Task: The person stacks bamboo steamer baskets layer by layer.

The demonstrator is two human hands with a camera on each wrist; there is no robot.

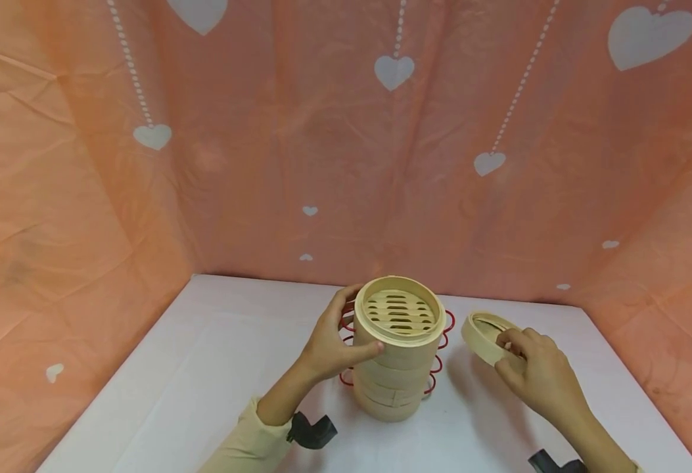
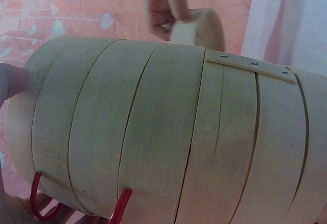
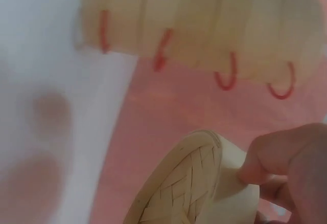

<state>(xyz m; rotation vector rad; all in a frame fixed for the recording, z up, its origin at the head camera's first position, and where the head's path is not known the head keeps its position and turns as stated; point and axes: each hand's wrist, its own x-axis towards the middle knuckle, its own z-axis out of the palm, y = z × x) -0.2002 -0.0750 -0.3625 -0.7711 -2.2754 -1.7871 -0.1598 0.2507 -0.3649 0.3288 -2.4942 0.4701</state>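
Observation:
A tall stack of bamboo steamer baskets (image 1: 394,371) with red side loops stands upright on the table. Slats with slots show in its uncovered top tier (image 1: 400,312). My left hand (image 1: 335,338) grips the upper left of the stack, thumb across the front and fingers round the far side. To the right, my right hand (image 1: 537,374) pinches the rim of a round bamboo steamer lid (image 1: 483,340), held tilted in the air apart from the stack. Its woven face (image 3: 179,188) shows in the right wrist view. The left wrist view has the stacked tiers (image 2: 153,127) close up.
The white table (image 1: 204,368) reaches back to a pink-orange curtain (image 1: 346,164) printed with white hearts. Curtain also hangs along the left and right sides. Red loops (image 1: 451,320) stick out from both sides of the stack.

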